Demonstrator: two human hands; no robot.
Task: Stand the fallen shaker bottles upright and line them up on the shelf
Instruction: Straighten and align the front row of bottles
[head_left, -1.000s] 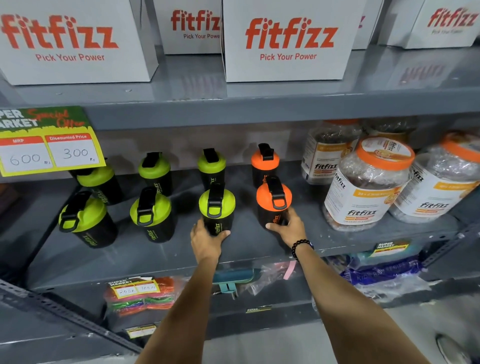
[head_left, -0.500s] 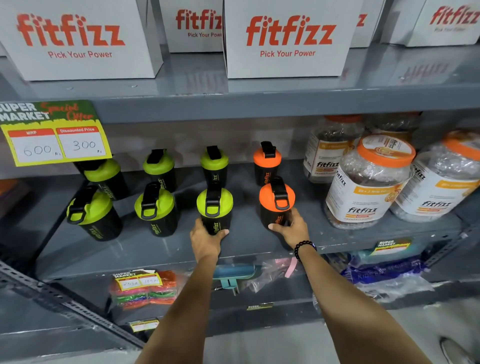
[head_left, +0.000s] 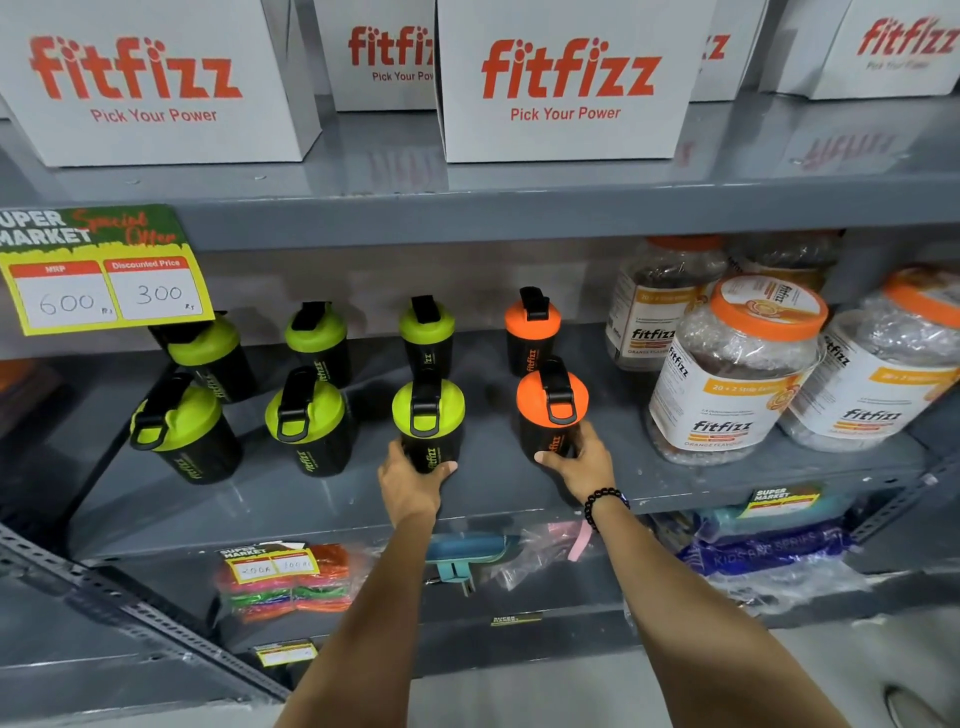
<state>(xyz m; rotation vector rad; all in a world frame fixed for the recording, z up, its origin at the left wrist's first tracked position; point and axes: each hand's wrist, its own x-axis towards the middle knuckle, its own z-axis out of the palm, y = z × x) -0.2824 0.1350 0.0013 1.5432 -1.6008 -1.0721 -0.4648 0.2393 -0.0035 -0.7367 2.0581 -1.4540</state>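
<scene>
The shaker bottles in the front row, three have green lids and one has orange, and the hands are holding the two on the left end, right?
Not quite. The head view shows the left hand gripping the green-lidded black shaker bottle third from the left, and the right hand gripping the orange-lidded black shaker bottle at the right end. The lid colours you counted are correct.

Two bare forearms come up from the near edge of the view, with no sleeves on either as far as the frame shows. The left hand (head_left: 413, 480) carries no ring, watch or band on the parts that can be seen. The right hand (head_left: 582, 467) has a bracelet of round, glossy black beads (head_left: 602, 504) around the wrist, a single strand sitting snug against it.
</scene>
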